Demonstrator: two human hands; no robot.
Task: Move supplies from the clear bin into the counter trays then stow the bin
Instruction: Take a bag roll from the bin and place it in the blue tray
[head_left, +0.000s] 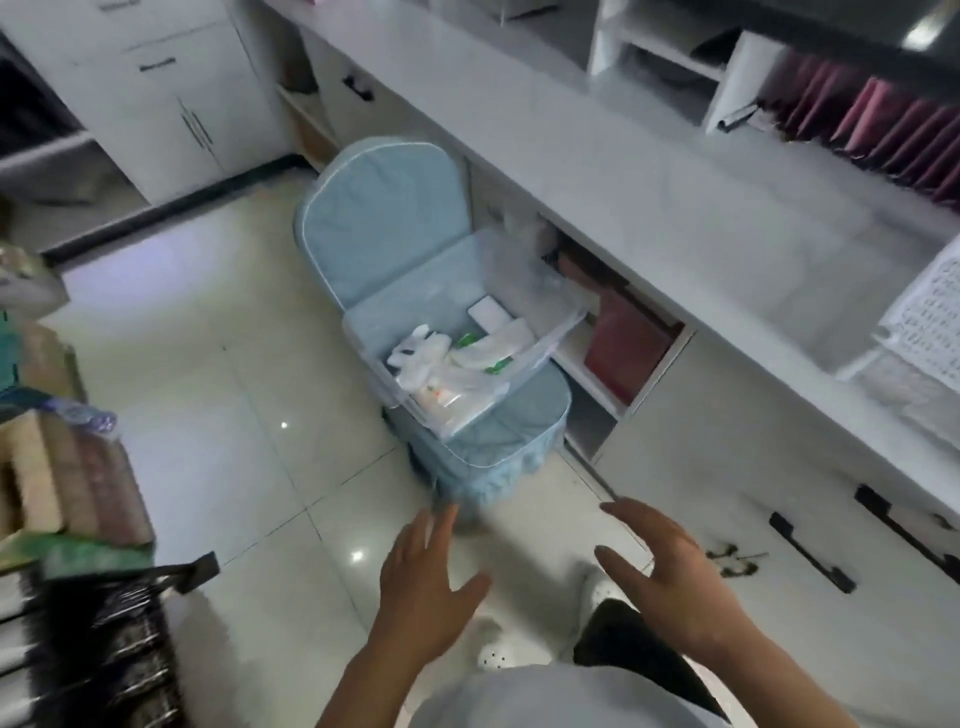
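I see the bin (467, 332) resting on the blue chair (395, 270) seat, beside the counter (597, 171) edge. Packets (447, 358) lie inside (white wrappers, some green print, blurred). My left hand (423, 587) and right hand (675, 582) hover over the floor (218, 364), both spread wide, empty, well short of the bin. A white tray (924, 312) sits on the counter at right.
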